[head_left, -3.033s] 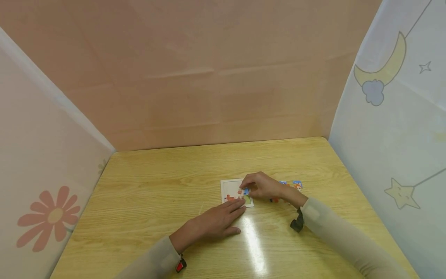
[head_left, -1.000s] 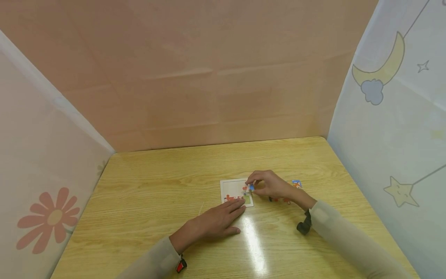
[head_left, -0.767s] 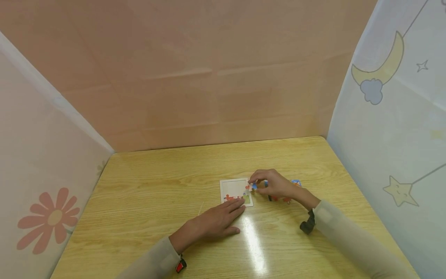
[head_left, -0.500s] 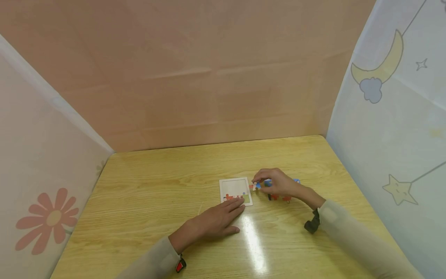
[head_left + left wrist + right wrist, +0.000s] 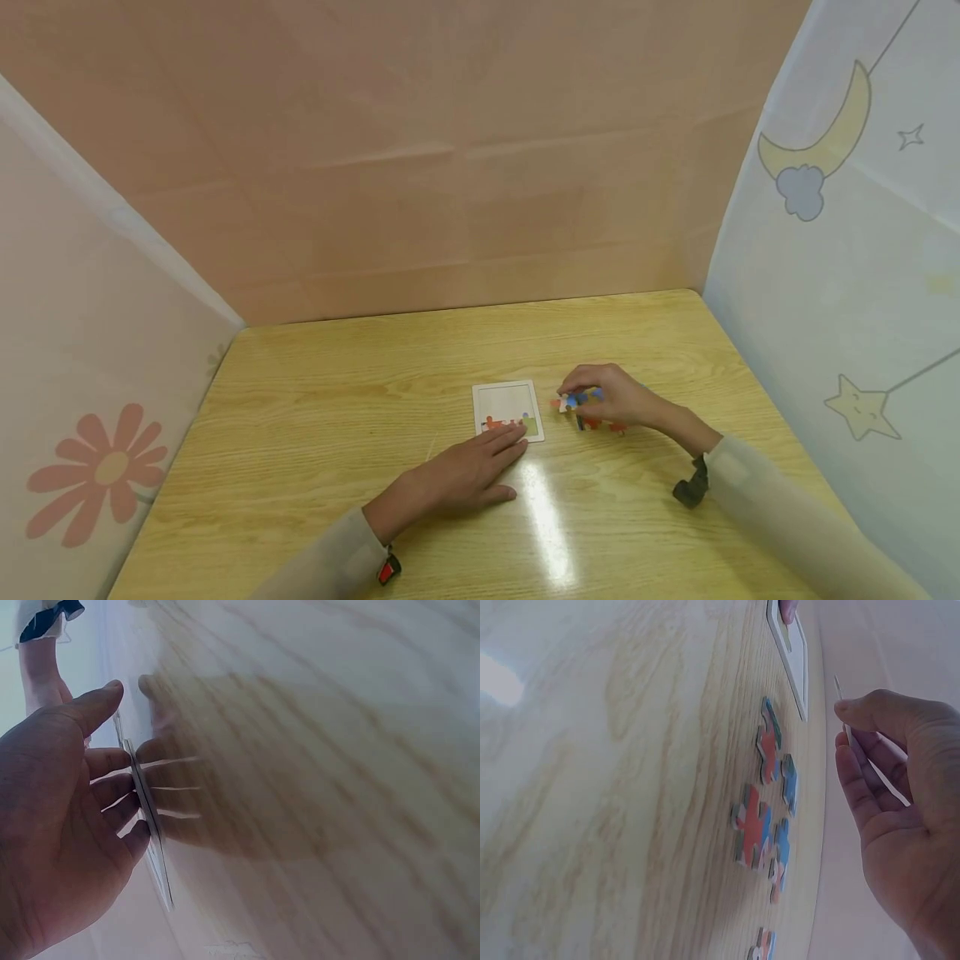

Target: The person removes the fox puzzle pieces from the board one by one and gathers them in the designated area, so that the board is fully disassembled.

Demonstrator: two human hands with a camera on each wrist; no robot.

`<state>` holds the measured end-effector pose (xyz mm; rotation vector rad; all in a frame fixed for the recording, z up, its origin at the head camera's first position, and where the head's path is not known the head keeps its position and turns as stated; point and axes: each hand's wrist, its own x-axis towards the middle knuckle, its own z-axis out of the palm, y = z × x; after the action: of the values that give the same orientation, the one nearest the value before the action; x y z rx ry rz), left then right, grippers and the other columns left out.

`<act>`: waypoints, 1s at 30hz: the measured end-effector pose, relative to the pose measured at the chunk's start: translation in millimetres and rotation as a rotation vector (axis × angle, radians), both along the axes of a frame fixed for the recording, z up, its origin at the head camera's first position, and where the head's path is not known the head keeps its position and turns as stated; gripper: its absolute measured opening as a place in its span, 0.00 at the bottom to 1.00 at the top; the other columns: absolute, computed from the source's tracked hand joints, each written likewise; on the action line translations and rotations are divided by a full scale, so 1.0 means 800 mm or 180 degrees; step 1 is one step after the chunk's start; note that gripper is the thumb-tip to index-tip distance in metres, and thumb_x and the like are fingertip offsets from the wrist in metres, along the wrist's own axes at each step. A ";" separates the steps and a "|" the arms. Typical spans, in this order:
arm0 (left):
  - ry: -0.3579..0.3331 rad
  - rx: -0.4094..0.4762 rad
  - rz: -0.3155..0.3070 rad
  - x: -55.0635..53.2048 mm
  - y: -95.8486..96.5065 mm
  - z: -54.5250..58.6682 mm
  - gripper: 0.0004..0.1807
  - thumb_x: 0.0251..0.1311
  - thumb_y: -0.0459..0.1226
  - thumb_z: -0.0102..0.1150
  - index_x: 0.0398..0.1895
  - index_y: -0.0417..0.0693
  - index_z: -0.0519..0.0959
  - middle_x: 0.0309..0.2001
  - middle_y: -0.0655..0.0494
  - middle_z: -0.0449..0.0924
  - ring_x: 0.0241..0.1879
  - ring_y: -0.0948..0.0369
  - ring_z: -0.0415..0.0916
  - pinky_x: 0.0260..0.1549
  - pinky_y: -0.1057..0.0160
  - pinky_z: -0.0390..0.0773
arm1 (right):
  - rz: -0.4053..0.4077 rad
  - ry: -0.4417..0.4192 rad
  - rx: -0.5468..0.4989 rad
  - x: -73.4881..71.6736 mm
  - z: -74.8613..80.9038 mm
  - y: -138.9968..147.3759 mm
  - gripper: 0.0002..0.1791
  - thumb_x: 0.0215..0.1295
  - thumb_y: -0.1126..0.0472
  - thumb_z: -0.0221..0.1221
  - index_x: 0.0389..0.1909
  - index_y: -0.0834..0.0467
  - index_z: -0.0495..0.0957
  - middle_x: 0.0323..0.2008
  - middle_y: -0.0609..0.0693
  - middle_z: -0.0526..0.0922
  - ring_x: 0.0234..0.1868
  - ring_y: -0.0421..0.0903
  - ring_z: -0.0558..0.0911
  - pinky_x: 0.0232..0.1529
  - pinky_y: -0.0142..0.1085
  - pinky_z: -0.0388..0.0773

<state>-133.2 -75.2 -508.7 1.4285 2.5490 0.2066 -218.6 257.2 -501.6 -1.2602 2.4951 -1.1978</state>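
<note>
Head view: pinching a jigsaw piece (image 5: 566,403) with the right hand (image 5: 615,397), just right of the puzzle tray (image 5: 502,402), beside loose pieces (image 5: 591,423). Left wrist view: resting outstretched fingers of the left hand (image 5: 56,806) on the tray, gripping nothing; best to press lightly. Right wrist view: holding the piece raised off the tabletop (image 5: 652,787); wise to carry it level, nudging no loose pieces.

Light wood-grained table (image 5: 337,392), its far corners visible. A square white puzzle tray (image 5: 504,400) lies flat, roughly midway between the left and right edges. Loose puzzle pieces (image 5: 754,825), red and blue, lie grouped between the tray and the right edge. A bright reflection (image 5: 545,525) streaks the surface on the tray's near side.
</note>
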 end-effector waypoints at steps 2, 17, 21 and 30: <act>-0.0014 0.0005 0.0002 0.000 0.000 0.001 0.40 0.82 0.54 0.48 0.85 0.41 0.55 0.86 0.47 0.47 0.85 0.51 0.46 0.81 0.55 0.56 | -0.0013 0.0036 -0.0015 0.001 -0.001 0.003 0.16 0.61 0.74 0.72 0.51 0.65 0.87 0.48 0.54 0.89 0.44 0.52 0.88 0.46 0.52 0.88; 0.0032 0.0011 -0.0030 -0.001 0.000 0.002 0.39 0.82 0.54 0.49 0.85 0.40 0.56 0.86 0.45 0.48 0.84 0.50 0.48 0.81 0.55 0.56 | -0.0161 0.0124 -0.0007 0.016 0.000 0.035 0.20 0.56 0.78 0.74 0.50 0.61 0.88 0.45 0.51 0.90 0.39 0.46 0.87 0.40 0.49 0.89; 0.0023 -0.0028 -0.0028 -0.001 0.000 0.004 0.39 0.82 0.54 0.48 0.85 0.41 0.56 0.86 0.46 0.48 0.84 0.50 0.47 0.81 0.55 0.56 | -0.0196 0.0162 0.0031 0.019 0.000 0.045 0.21 0.56 0.79 0.73 0.49 0.61 0.88 0.45 0.51 0.90 0.39 0.47 0.87 0.37 0.47 0.88; 0.0048 -0.0068 -0.0021 -0.001 0.000 0.004 0.40 0.82 0.55 0.48 0.85 0.41 0.55 0.86 0.46 0.47 0.85 0.51 0.47 0.81 0.56 0.56 | -0.0198 0.0304 0.0063 0.026 0.000 0.066 0.22 0.53 0.79 0.75 0.48 0.61 0.88 0.45 0.50 0.90 0.42 0.48 0.88 0.39 0.45 0.89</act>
<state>-133.7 -74.9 -505.7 1.4361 2.5503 0.1675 -198.0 309.7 -502.0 -1.2730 2.6253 -1.1492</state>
